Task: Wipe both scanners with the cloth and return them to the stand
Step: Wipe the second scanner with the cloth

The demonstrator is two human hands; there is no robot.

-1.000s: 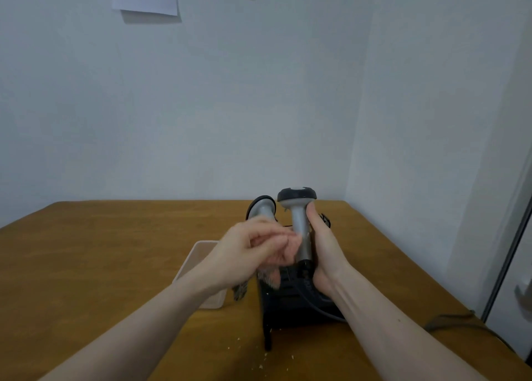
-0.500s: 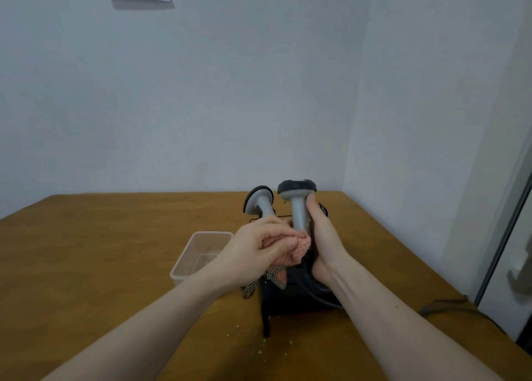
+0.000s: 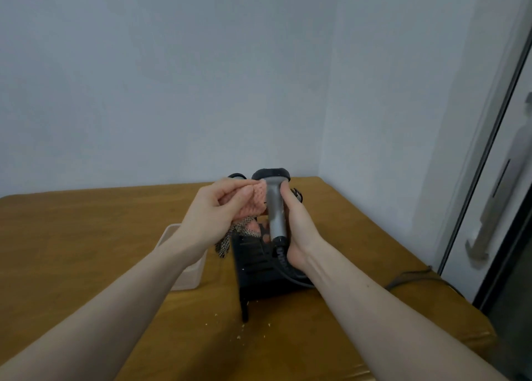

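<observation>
Scanner (image 3: 275,208) (no readable label) rubbed with cloth (image 3: 256,200).

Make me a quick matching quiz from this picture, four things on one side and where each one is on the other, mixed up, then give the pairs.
1. pink cloth
2. held scanner
3. clear plastic tub
4. black stand

A. gripped upright in the right hand
B. on the table, left of the stand
C. pinched in the left hand
D. on the table below both hands

Pairs: 1-C, 2-A, 3-B, 4-D
</observation>
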